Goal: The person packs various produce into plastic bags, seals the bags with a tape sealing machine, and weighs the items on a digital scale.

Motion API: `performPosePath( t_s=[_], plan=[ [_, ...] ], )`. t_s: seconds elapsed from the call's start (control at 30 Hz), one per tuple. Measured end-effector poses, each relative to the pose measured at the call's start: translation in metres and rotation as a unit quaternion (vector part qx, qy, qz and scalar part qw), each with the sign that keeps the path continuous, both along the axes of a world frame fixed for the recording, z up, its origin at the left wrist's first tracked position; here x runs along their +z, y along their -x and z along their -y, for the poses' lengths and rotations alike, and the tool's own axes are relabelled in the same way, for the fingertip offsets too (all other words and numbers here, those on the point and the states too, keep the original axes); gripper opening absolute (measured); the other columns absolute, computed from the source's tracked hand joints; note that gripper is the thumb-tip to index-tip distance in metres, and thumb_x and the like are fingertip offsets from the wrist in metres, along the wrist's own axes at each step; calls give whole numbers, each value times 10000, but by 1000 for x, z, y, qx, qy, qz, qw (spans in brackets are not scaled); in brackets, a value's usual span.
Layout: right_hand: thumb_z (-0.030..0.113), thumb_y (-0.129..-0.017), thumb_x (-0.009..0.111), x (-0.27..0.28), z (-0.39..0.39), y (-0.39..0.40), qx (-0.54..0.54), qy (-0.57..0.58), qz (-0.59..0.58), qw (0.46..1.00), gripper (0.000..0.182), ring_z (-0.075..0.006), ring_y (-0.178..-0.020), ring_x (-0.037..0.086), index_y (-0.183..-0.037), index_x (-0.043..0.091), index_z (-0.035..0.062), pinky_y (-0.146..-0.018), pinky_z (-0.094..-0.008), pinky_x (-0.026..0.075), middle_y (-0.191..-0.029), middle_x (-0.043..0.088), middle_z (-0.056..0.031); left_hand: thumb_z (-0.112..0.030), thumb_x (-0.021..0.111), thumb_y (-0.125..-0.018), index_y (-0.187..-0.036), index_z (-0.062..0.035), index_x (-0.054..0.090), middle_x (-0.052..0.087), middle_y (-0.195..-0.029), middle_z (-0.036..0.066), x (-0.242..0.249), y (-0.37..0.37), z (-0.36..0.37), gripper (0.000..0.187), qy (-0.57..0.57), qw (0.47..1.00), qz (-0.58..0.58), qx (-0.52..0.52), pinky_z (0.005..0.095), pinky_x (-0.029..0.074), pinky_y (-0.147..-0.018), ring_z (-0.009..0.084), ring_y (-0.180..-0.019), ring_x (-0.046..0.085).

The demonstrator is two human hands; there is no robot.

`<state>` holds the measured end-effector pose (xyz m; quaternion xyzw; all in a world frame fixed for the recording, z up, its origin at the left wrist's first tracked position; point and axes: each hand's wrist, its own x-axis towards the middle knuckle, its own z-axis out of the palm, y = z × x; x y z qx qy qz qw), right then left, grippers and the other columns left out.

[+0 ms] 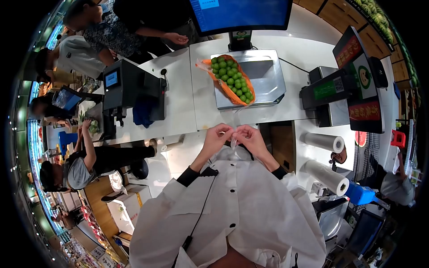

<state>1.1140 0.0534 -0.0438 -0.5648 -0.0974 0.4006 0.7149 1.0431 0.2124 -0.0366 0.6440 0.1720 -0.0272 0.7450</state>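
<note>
My left hand [217, 136] and my right hand [250, 137] meet in front of my chest, just off the counter's front edge. Fingers of both are pinched on a clear plastic bag [233, 142], which hangs between them. Beyond my hands, a metal scale [269, 80] stands on the white counter [174, 98]. An orange net bag [232, 98] lies on the left part of its plate, full of round green fruit [232, 77], with a pale end pointing to the upper left.
A monitor [241, 13] rises behind the scale. The label printer [134, 89] is at the left, and a display stand [339, 85] at the right. Plastic bag rolls [324, 142] lie at the lower right. A co-worker [82, 172] works at the left; other people stand across the counter.
</note>
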Motion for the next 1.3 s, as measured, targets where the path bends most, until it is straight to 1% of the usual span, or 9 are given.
performPosePath(
  t_s=[0.1,0.23,0.3,0.4,0.63,0.83,0.9,1.0,1.3],
  plan=[
    [72,-855,643,-1,0,1,0,48,47,998,151,-75,-733,598,-960,618,-33,-640,-216,486,-813,650,-42,-83,581,-901,-932,44,606,630,-824,62,-3,0,6,133,-45,999,-14,8,246,502,-684,116,-722,599],
    [96,-839,657,-8,8,-4,-15,71,31,997,127,-90,-732,610,-907,647,-10,-614,-221,475,-782,649,-45,-87,580,-904,-930,49,602,630,-835,67,-11,0,13,140,-6,999,26,38,252,511,-678,123,-723,610],
    [90,-807,677,-3,10,-7,-14,134,102,986,116,-98,-683,605,-873,664,-5,-609,-236,474,-752,653,-50,-90,579,-906,-930,51,602,630,-833,68,-9,-2,15,145,14,998,37,58,254,514,-675,127,-725,616],
    [89,-755,717,0,9,-8,-23,163,184,969,112,-113,-642,601,-799,666,0,-604,-259,476,-730,657,-62,-98,583,-905,-941,53,604,638,-827,70,-3,-4,16,156,14,999,23,39,258,518,-669,131,-721,625],
    [109,-710,768,4,6,-13,-16,180,216,959,162,-119,-642,607,-738,648,3,-600,-263,474,-707,661,-71,-95,601,-888,-932,50,619,652,-824,73,5,-17,-2,152,51,996,-63,-46,251,509,-675,119,-706,618],
    [130,-766,741,3,11,-18,16,110,116,987,143,-84,-726,611,-770,655,16,-661,-235,468,-736,663,-32,-57,568,-900,-915,42,602,630,-818,46,-5,-17,5,105,4,999,-32,-39,244,492,-705,95,-757,586],
    [94,-836,673,8,13,-20,24,60,-13,998,97,-70,-757,604,-846,636,4,-730,-217,484,-803,654,-20,-45,557,-905,-913,40,592,621,-819,36,-9,-17,5,93,19,999,-18,-34,243,489,-711,91,-769,578],
    [111,-889,609,7,18,-24,60,32,-46,997,117,-70,-780,603,-931,624,3,-738,-219,486,-860,650,-26,-34,544,-908,-918,39,578,606,-821,30,-11,-17,6,80,-4,999,-14,-33,246,491,-718,95,-767,578],
    [147,-886,617,2,24,-30,28,-54,-160,985,93,-71,-798,588,-911,623,58,-735,-220,468,-887,629,3,-44,540,-913,-931,38,563,595,-820,39,-6,-14,-3,87,6,999,1,-50,261,498,-717,110,-762,585]
  ],
)
